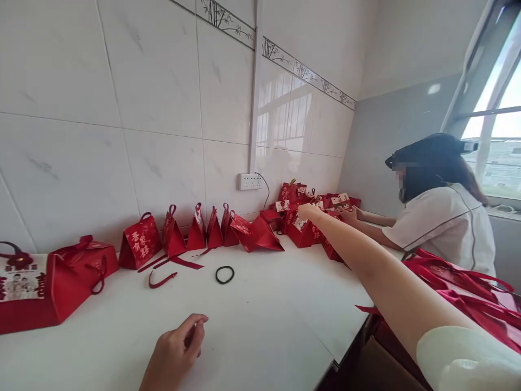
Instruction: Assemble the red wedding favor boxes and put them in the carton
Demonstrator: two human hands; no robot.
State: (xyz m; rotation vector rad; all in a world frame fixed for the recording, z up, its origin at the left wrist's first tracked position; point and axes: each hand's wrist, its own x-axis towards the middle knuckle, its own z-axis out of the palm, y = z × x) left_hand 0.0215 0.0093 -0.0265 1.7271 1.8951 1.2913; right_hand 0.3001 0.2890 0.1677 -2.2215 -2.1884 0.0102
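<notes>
My right hand [308, 212] reaches far forward, its fingers closed at the top of a red triangular gift box [299, 233] in the crowded group by the wall. The fingertips are partly hidden. Over the near part of the white table [260, 320], my left hand [179, 347] is loosely curled, with nothing visible in it. Beyond it lie a black hair tie [224, 275] and a loose dark red ribbon strip [163, 279]. A tilted red gift box [264, 234] rests left of my right hand.
Several red gift boxes with ribbon loops [175, 233] line the wall. At the left stands a larger red box [73, 282]. A wall socket [250, 182] is above them. To the right, another person [443, 217] handles boxes; red ribboned bags [468, 293] are piled beside my arm.
</notes>
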